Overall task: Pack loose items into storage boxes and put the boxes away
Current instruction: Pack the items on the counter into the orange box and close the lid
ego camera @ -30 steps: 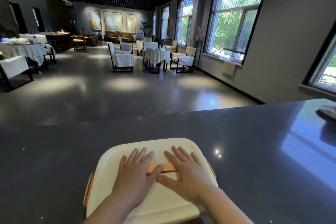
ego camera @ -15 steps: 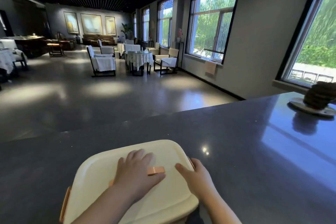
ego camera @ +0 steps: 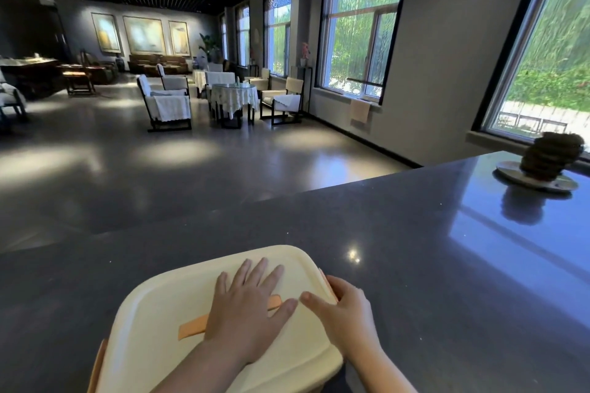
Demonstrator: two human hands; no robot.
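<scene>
Head view, looking down at both hands on a storage box. Left hand (ego camera: 245,309) lies flat, fingers spread, palm down on the cream lid (ego camera: 153,322), covering the middle of the orange handle strip (ego camera: 191,327) that runs across the lid top (one end pokes out left of the palm, a small bit shows right near the thumb). Right hand (ego camera: 343,313) is at the lid's right edge, thumb stretched over the lid top, fingers curled down over the side around the orange side latch (ego camera: 323,277); whether the latch is snapped shut, cannot tell. The two thumbs nearly touch. Both forearms enter from the bottom edge.

Storage box itself is mostly hidden under the lid; another orange latch (ego camera: 95,367) shows at the lower left side. Box sits on a dark speckled countertop (ego camera: 415,249), at its near edge, bottom centre of frame. Lid is on.

Far right on the same counter, well apart from the box: a dark ribbed object (ego camera: 549,153) standing on a pale saucer-like plate (ego camera: 510,174) (blurred, cannot tell what it is), reflected in the glossy surface.

Beyond the counter, a large room with a shiny grey floor (ego camera: 127,175). Round table with a white cloth (ego camera: 234,97) and several chairs with white covers around it, mid distance. Tall windows (ego camera: 360,32) along the right wall, greenery outside. Three framed paintings (ego camera: 143,35) on the far wall, dark slatted ceiling above.
</scene>
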